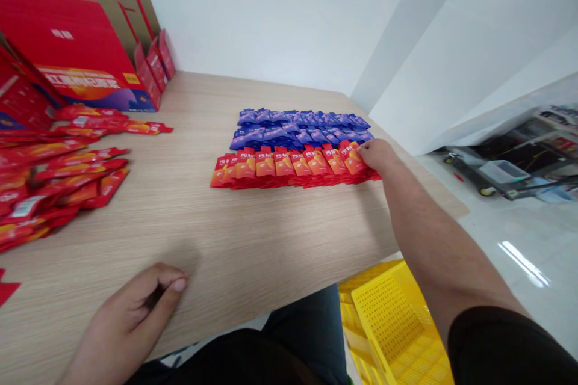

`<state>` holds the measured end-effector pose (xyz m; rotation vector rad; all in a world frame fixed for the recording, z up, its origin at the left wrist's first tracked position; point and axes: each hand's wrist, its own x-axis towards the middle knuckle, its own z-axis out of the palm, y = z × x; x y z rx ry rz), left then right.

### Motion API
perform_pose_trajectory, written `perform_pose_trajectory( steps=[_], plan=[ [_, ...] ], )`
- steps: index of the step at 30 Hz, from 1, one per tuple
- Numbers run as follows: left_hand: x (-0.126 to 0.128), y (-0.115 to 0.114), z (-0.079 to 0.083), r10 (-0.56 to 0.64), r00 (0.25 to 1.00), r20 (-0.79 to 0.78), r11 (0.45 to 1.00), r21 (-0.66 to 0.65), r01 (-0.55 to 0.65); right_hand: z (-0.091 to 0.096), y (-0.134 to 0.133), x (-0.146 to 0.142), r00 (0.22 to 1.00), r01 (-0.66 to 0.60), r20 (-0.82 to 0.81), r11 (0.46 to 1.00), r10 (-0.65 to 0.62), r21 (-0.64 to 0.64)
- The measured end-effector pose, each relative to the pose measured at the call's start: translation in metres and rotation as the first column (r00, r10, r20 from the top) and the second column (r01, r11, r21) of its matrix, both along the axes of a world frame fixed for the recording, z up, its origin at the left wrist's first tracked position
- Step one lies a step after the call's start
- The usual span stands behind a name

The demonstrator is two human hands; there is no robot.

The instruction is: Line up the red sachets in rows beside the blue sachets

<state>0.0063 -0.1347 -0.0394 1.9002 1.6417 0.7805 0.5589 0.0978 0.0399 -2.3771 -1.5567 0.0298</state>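
My right hand (377,155) is at the right end of a front row of red-orange sachets (282,163), its fingertips pinching the edge of the end sachet (351,156). These sachets overlap side by side in a layered row. Directly behind them lie rows of blue-purple sachets (289,132). Near the table's front edge, my left hand (135,316) is curled, thumb against forefinger, with nothing visible in it. Left of it spreads a loose heap of red sachets (67,177).
Red printed cartons (81,42) stand against the wall at the back left of the wooden table (180,192). Below the front edge sit yellow plastic crates (392,319). A dark wheeled cart (510,177) stands on the floor at right.
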Motion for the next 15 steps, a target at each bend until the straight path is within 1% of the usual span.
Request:
perform_pose_trajectory(
  steps=[2,4,7,9,12,13,15],
  plan=[
    [0.001,-0.001,0.001,0.0,1.0,-0.004,1.0,-0.004,0.0,-0.002,-0.001,-0.002,0.999,-0.001,0.035,1.0,0.002,-0.015],
    [0.003,-0.002,0.003,-0.002,1.0,-0.008,1.0,-0.003,0.002,-0.004,-0.006,-0.004,0.998,0.017,0.067,1.0,-0.017,0.008],
    [0.007,-0.003,0.007,-0.01,1.0,0.009,1.0,0.022,0.01,-0.002,-0.023,-0.007,0.994,0.048,0.088,0.988,-0.062,0.147],
    [0.011,-0.003,0.01,-0.018,0.999,0.036,0.999,0.034,0.016,0.001,-0.04,-0.015,0.995,0.043,0.074,0.963,-0.065,0.267],
    [0.019,-0.004,0.015,-0.029,0.995,0.099,0.998,0.064,0.023,0.003,-0.079,-0.047,0.999,0.03,0.008,0.919,-0.036,0.394],
    [0.021,-0.005,0.017,-0.033,0.992,0.121,0.997,0.074,0.024,0.0,-0.094,-0.062,0.999,0.029,-0.03,0.914,-0.019,0.405],
    [0.023,-0.009,0.02,-0.04,0.987,0.154,0.996,0.082,0.028,-0.01,-0.127,-0.096,0.991,0.044,-0.134,0.921,0.009,0.386]
  ],
)
